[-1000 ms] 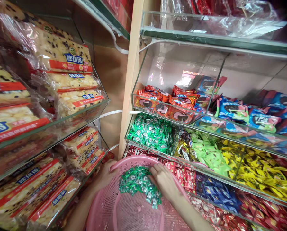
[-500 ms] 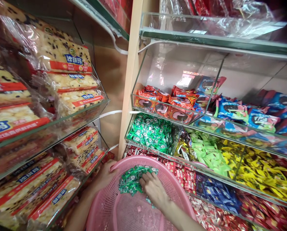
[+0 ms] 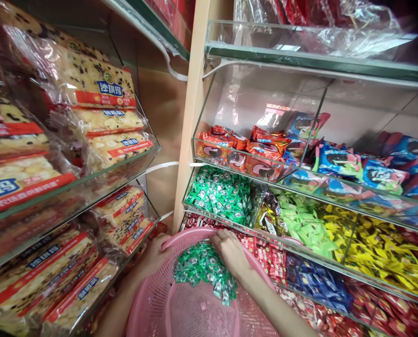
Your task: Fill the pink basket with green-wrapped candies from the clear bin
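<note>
A pink mesh basket is at the bottom centre, with a pile of green wrapped candies against its far side. My left hand is closed round the basket's left rim. Over the far right part of the basket, my right hand rests at the rim beside the candies, fingers together and curled; whatever is under them is hidden. Just beyond the basket, a glass bin holds more green candies.
Glass shelves on the right hold red packets, blue packets, light green candies and yellow candies. A wooden post stands between them and the left shelves of wrapped bars.
My right hand has moved up from the candy pile to the basket's far right rim. Green candies now spread further right and nearer in the basket. My left hand stays on the rim.
</note>
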A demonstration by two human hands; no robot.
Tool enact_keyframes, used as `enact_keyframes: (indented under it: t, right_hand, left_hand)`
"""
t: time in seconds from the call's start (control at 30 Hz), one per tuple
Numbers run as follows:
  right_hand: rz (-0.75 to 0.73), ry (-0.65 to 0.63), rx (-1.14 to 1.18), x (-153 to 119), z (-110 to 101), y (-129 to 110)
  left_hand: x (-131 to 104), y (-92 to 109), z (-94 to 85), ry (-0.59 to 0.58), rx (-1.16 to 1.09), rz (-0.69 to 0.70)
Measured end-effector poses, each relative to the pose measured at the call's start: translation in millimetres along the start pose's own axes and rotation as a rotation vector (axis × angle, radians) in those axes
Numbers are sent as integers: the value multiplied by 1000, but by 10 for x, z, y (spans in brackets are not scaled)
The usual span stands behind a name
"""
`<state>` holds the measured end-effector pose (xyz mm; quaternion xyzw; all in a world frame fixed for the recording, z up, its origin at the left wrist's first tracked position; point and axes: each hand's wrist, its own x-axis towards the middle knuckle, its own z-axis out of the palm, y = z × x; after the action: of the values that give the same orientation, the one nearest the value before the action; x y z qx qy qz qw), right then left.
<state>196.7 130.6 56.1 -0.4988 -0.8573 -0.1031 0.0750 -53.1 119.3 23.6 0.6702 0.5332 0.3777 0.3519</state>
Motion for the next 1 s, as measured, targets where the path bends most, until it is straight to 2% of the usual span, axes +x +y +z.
enact_keyframes:
  t: [0.27, 0.47, 0.57, 0.67, 0.77, 0.83, 0.93, 1.0]
  right_hand:
    - [16, -13, -77, -49, 121, 20]
    - [9, 55, -53, -79, 138, -35]
    - [-31, 122, 6, -78, -41, -134]
    - [-69, 215, 61, -29, -357, -212]
    - [-38, 303, 80, 102, -647, -165]
    - [49, 306, 53, 223, -760, -57]
    - [198, 227, -10, 381, -828, 125]
    - [227, 221, -1, 430, -848, 177]
  left_hand:
    - [7, 8, 0, 0, -5, 3]
    - [15, 25, -2, -5, 0, 1]
    - [9, 33, -5, 4, -9, 0]
    - [3, 34, -2, 11, -22, -15]
    - [3, 20, 6, 18, -53, -28]
    - [4, 2, 10, 24, -64, -21]
    - [3, -25, 11, 25, -43, -2]
    - [1, -30, 7, 20, -24, 5]
